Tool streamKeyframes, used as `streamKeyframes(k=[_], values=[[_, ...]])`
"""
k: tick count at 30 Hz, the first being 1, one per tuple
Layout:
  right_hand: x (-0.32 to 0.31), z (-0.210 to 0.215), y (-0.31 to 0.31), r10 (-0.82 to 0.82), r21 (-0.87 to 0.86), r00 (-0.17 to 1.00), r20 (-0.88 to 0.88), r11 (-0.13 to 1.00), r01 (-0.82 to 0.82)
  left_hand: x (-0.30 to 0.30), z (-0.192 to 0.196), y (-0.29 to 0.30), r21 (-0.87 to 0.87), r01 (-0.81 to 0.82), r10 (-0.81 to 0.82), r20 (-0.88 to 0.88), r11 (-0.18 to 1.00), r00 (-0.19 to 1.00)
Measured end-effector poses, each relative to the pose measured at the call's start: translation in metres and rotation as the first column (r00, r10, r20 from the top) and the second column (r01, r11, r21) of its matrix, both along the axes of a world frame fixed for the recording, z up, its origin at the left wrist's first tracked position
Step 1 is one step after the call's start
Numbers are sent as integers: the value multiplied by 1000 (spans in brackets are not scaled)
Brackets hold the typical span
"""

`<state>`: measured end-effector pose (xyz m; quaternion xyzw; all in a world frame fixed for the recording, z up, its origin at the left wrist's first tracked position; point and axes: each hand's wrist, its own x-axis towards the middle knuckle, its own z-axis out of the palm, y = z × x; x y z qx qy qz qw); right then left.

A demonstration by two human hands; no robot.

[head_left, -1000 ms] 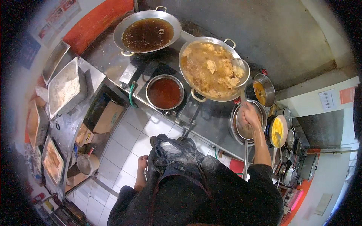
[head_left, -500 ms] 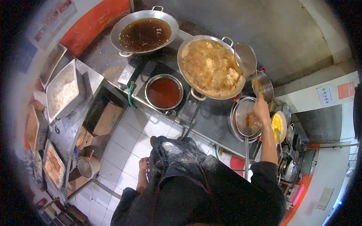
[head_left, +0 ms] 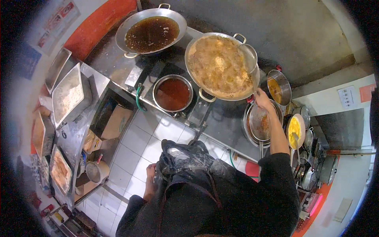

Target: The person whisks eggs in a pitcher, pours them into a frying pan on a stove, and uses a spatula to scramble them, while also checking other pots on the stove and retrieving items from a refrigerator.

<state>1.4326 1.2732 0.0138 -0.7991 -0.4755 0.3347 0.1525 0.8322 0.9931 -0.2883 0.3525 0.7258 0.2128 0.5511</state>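
My right hand is closed around the handle of a round skimmer. The skimmer's head dips into the right side of a wide wok of bubbling oil. Pale golden fried pieces float in that oil. Below my right forearm, a mesh strainer with brown crumbs rests over a round pot. My left hand hangs low beside the dark apron, its fingers curled. Whatever it may hold is hidden.
A second wok with dark oil stands at the back left. A pot of red sauce sits on a burner. To the right are a metal pot and a yellow-filled bowl. Flour-dusted trays line the left counter.
My right hand has moved slightly left and up in view. The skimmer has gone from over the wok's right rim down into the oil. My left hand has hardly moved.
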Motion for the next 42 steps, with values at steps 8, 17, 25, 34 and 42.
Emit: streamKeyframes(k=[8, 17, 25, 34, 42], values=[[12, -32, -26, 4, 195, 994, -107, 981, 17, 9, -24, 13, -161, -86, 93, 37, 983, 995], [-66, 85, -82, -140, 254, 920, 366, 966, 45, 2, -19, 15, 31, 147, -145, -69, 989, 987], [-112, 56, -69, 26, 228, 951, 307, 969, -100, 9, 7, 31, -115, 18, -21, -21, 993, 1000], [-60, -20, -7, 43, 217, 905, 423, 965, -147, -7, -21, 20, 77, 13, -24, 142, 997, 990], [-63, -8, -1, -61, 211, 935, 350, 977, -15, 4, 11, 2, -136, -91, 97, 40, 987, 994]])
